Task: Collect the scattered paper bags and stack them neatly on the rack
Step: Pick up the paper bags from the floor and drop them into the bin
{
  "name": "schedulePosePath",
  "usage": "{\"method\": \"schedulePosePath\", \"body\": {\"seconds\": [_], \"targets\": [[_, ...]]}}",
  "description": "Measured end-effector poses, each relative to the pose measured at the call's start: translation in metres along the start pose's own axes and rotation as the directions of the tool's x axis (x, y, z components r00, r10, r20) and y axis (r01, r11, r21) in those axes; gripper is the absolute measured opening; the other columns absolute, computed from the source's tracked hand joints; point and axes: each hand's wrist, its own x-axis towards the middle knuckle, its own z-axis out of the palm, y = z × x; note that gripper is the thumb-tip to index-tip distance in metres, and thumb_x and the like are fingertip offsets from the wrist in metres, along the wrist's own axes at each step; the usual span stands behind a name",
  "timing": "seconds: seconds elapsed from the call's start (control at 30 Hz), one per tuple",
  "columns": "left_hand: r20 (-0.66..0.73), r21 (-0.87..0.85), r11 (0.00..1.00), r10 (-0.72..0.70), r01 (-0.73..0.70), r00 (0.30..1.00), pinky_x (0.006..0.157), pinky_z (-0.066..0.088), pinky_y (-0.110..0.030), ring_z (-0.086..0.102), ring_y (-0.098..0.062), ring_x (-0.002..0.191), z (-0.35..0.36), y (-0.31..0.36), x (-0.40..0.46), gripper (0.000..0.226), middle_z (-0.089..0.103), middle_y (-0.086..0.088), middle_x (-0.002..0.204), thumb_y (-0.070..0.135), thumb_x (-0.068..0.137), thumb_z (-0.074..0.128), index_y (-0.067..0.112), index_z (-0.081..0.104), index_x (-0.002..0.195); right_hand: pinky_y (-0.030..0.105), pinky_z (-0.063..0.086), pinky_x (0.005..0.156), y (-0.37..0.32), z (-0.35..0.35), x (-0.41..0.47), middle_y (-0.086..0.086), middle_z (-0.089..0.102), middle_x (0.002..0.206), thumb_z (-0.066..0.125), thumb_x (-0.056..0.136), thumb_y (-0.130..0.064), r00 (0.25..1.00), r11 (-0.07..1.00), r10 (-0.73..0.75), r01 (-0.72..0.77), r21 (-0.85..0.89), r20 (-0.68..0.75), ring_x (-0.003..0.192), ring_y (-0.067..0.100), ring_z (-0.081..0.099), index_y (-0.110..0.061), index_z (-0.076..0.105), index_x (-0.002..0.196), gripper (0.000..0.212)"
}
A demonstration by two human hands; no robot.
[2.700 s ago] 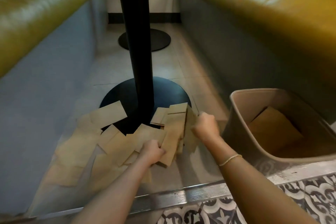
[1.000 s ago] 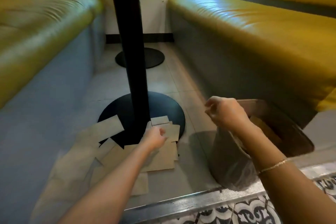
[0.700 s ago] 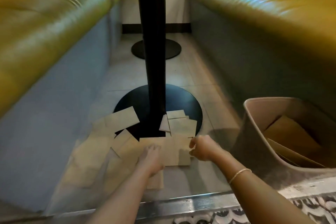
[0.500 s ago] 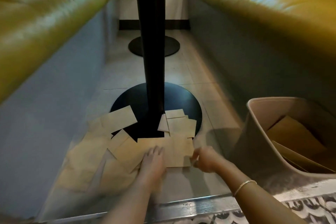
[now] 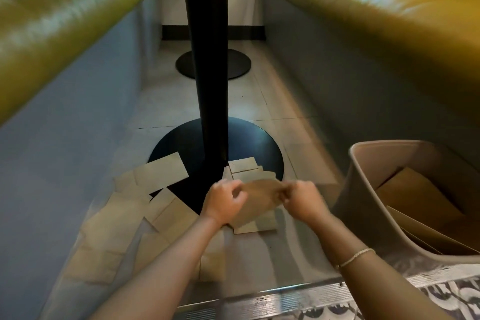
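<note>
While both of your hands lift one flat brown paper bag [image 5: 262, 196] just above the pile, most of the job looks undone to me. Your left hand [image 5: 223, 201] pinches its left edge with curled fingers, and your right hand [image 5: 302, 200] grips its right edge, so both are grasping that one bag.

Collected so far, as far as I can tell: at least two or three brown bags inside the beige plastic bin [image 5: 363, 163] at the near right; blur and the bin wall hide an exact count. No rack is in view, so I judge the stacking not begun.

Left on the pale tiled floor [image 5: 166, 101]: roughly ten loose paper bags [image 5: 161, 171] overlapping around the round black pedestal base [image 5: 259, 143] of the black pole [image 5: 207, 60]. Overlap makes that count uncertain.

One bin, two yellow cushioned benches [image 5: 389, 13], two black bases.
</note>
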Motion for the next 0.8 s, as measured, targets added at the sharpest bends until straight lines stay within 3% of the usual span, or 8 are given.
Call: {"method": "schedulePosePath", "body": {"seconds": [0.03, 0.17, 0.27, 0.4, 0.5, 0.6, 0.7, 0.8], "targets": [[-0.03, -0.009, 0.999, -0.053, 0.053, 0.998, 0.077, 0.047, -0.029, 0.056, -0.019, 0.09, 0.001, 0.001, 0.008, 0.032, 0.057, -0.003, 0.094, 0.032, 0.083, 0.053, 0.016, 0.065, 0.107, 0.026, 0.047, 0.075, -0.003, -0.009, 0.001, 0.004, 0.068, 0.094, 0.05, 0.092, -0.015, 0.996, 1.0, 0.003, -0.002, 0.01, -0.087, 0.089, 0.021, 0.063, -0.019, 0.066, 0.102, 0.019], [0.066, 0.213, 0.949, -0.253, 0.234, 0.965, 0.101, 0.038, -0.032, 0.034, -0.021, 0.13, 0.022, -0.004, 0.027, 0.067, 0.034, -0.006, 0.144, 0.027, 0.085, 0.059, 0.012, 0.028, 0.143, 0.038, 0.051, 0.079, -0.015, -0.043, 0.002, 0.004, 0.063, 0.095, 0.048, 0.092, -0.009, 0.958, 0.999, 0.004, -0.016, -0.037, -0.287, 0.09, 0.023, 0.061, -0.019, 0.056, 0.106, 0.019], [0.248, 0.372, 0.91, -0.289, 0.184, 0.925, 0.107, 0.033, -0.036, 0.017, -0.023, 0.142, 0.045, -0.008, 0.031, 0.069, 0.012, -0.005, 0.156, 0.026, 0.089, 0.054, 0.017, 0.018, 0.147, 0.036, 0.051, 0.078, -0.015, -0.057, 0.0, 0.005, 0.061, 0.099, 0.049, 0.093, -0.008, 0.952, 0.999, -0.015, 0.001, -0.045, -0.305, 0.09, 0.022, 0.06, -0.017, 0.054, 0.114, 0.024], [0.479, 0.548, 0.836, -0.288, -0.026, 0.829, 0.117, 0.009, -0.041, -0.005, -0.026, 0.145, 0.07, -0.018, 0.032, 0.075, -0.006, -0.007, 0.158, 0.031, 0.095, 0.046, 0.016, -0.002, 0.15, 0.031, 0.052, 0.079, -0.01, -0.058, -0.006, 0.002, 0.062, 0.1, 0.056, 0.092, -0.015, 0.955, 0.999, -0.045, 0.038, -0.03, -0.293, 0.089, 0.017, 0.061, -0.018, 0.055, 0.117, 0.025], [0.447, 0.557, 0.83, -0.301, 0.001, 0.842, 0.115, 0.018, -0.039, 0.015, -0.027, 0.143, 0.079, -0.023, 0.029, 0.068, 0.017, -0.008, 0.155, 0.035, 0.095, 0.045, 0.012, 0.011, 0.15, 0.032, 0.053, 0.08, -0.006, -0.059, -0.008, 0.002, 0.063, 0.102, 0.059, 0.091, -0.016, 0.963, 0.999, -0.038, 0.035, -0.013, -0.268, 0.091, 0.017, 0.061, -0.019, 0.056, 0.117, 0.026], [0.363, 0.598, 0.791, -0.128, -0.126, 0.923, 0.105, 0.032, -0.033, 0.043, -0.022, 0.123, 0.081, -0.022, 0.018, 0.045, 0.049, -0.006, 0.133, 0.035, 0.096, 0.044, 0.012, 0.042, 0.134, 0.035, 0.053, 0.082, -0.005, -0.06, -0.009, 0.002, 0.064, 0.103, 0.06, 0.09, -0.015, 0.966, 1.0, -0.027, 0.025, -0.012, -0.258, 0.092, 0.018, 0.061, -0.019, 0.056, 0.116, 0.027], [0.385, 0.609, 0.77, -0.077, -0.19, 0.92, 0.096, 0.038, -0.032, 0.049, -0.024, 0.114, 0.078, -0.021, 0.009, 0.03, 0.054, -0.008, 0.122, 0.02, 0.099, 0.036, 0.01, 0.05, 0.123, 0.031, 0.051, 0.08, -0.009, -0.059, -0.01, 0.001, 0.063, 0.104, 0.059, 0.09, -0.014, 0.969, 0.999, -0.034, 0.034, -0.008, -0.244, 0.093, 0.018, 0.06, -0.02, 0.056, 0.117, 0.028], [0.393, 0.573, 0.809, -0.13, -0.132, 0.91, 0.09, 0.046, -0.032, 0.056, -0.023, 0.104, 0.068, -0.019, 0.012, 0.029, 0.059, -0.007, 0.114, 0.015, 0.098, 0.035, 0.012, 0.058, 0.115, 0.031, 0.051, 0.082, -0.018, -0.065, -0.012, 0.001, 0.063, 0.106, 0.058, 0.09, -0.012, 0.969, 0.998, -0.063, 0.06, -0.018, -0.24, 0.095, 0.017, 0.061, -0.02, 0.055, 0.119, 0.029]]}}
